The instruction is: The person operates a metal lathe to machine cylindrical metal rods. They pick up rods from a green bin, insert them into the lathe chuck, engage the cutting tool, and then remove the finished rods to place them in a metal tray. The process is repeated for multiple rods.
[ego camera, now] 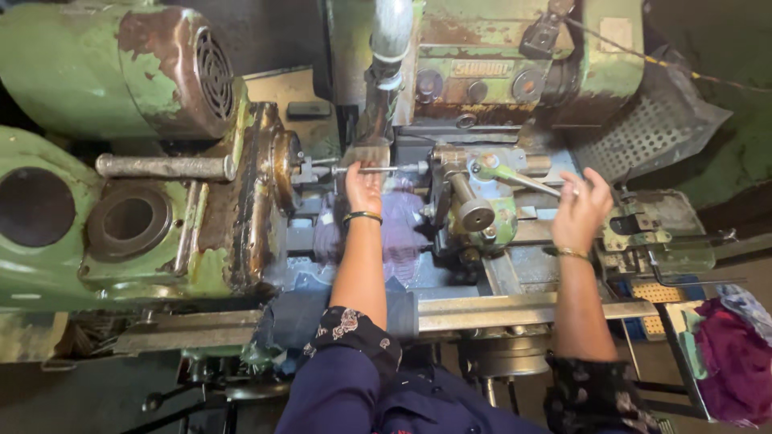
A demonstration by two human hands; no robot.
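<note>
I stand at an old green lathe [145, 265] with flaking paint. My left hand [363, 188] reaches up to a thin metal rod [378, 169] that lies level between the chuck [283, 165] and the turret; its fingers touch the rod. My right hand [581, 210] closes around the end of a long green-based lever [515, 178] on the turret head [470, 205]. Both wrists wear bangles, and the sleeves are dark blue.
A green motor [137, 68] with a rusty fan cover sits at upper left. A perforated metal guard [655, 128] stands at upper right. Red and blue cloths [736, 354] lie in a tray at lower right. A flat steel rail [515, 309] crosses in front of me.
</note>
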